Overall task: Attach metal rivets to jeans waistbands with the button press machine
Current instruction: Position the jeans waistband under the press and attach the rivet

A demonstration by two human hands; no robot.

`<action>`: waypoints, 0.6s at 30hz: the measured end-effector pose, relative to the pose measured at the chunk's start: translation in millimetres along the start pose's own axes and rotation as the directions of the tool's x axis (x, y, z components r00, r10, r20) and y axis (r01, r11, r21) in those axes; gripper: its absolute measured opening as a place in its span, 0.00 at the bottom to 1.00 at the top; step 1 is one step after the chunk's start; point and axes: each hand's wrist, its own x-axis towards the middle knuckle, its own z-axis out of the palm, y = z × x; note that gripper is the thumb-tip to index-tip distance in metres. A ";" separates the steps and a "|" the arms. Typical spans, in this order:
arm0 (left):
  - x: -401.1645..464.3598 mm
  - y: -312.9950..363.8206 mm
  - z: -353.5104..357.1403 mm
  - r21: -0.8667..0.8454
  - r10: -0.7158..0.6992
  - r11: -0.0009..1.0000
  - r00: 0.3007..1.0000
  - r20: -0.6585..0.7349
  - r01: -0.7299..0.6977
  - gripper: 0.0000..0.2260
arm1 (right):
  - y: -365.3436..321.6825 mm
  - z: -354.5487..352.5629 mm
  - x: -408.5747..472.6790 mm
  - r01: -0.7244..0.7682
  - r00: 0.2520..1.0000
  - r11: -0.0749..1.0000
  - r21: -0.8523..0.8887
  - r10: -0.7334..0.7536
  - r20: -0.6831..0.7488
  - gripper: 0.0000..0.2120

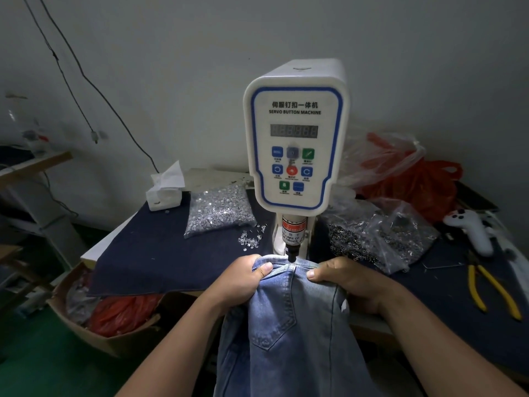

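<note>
Underfoot lies a green floor, and behind stands a plain grey wall with dark cords hanging at the left. A dark denim cloth (148,253) covers the worktable. On it stands the white button press machine (296,144), flanked by a clear bag of silver rivets (219,209) on the left and a bag of dark metal parts (378,239) on the right. Yellow-handled pliers (492,290) lie far right, a tissue box (164,193) far left. A cardboard box (94,319) sits below the table edge. Both hands pinch the jeans (289,325) waistband, left hand (243,277) and right hand (340,277) either side of the press tip (292,255), which touches the band.
</note>
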 end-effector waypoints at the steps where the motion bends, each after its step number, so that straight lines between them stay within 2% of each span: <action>1: 0.2 0.1 -0.5 -0.001 -0.003 1.000 1.000 0.004 0.003 0.12 | -0.2 0.4 -0.2 0.002 1.000 1.000 0.005 -0.002 0.001 0.07; 7: 1.5 -3.7 -1.3 0.035 0.014 0.999 1.000 -0.010 -0.013 0.11 | -1.3 2.5 -1.0 0.013 0.999 1.000 0.028 -0.014 0.038 0.12; 18: 3.0 -5.3 -0.6 0.023 -0.003 1.000 1.000 -0.001 0.003 0.10 | 0.3 0.2 2.3 0.018 0.999 1.000 0.019 -0.018 0.030 0.12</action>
